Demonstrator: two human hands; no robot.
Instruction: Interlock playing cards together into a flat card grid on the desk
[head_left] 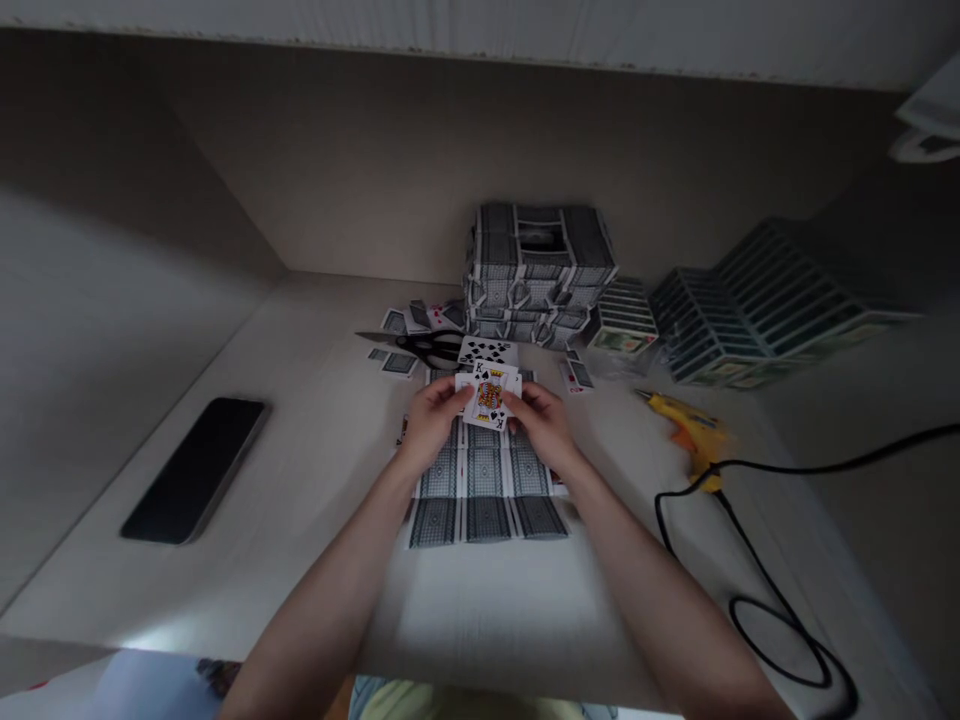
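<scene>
Both my hands hold playing cards point(490, 395) over the middle of the table, a king of spades face up on top. My left hand point(435, 415) pinches the left side, thumb on the face. On the right side, my right hand point(544, 420) grips them the same way. Below them lies a panel of playing cards point(487, 470), grey patterned backs up, set edge to edge in rows. A ten-like spade card point(487, 350) lies face up just beyond my fingers. How many cards I hold is hard to make out.
Behind stands a box built of cards point(540, 260). Black-handled scissors point(431, 345) and loose card pieces point(397, 365) lie left of it. Packs of cards point(622, 320) stand right, beyond a yellow glue gun point(694, 430) with a black cord point(772, 465). A phone point(195, 470) lies left.
</scene>
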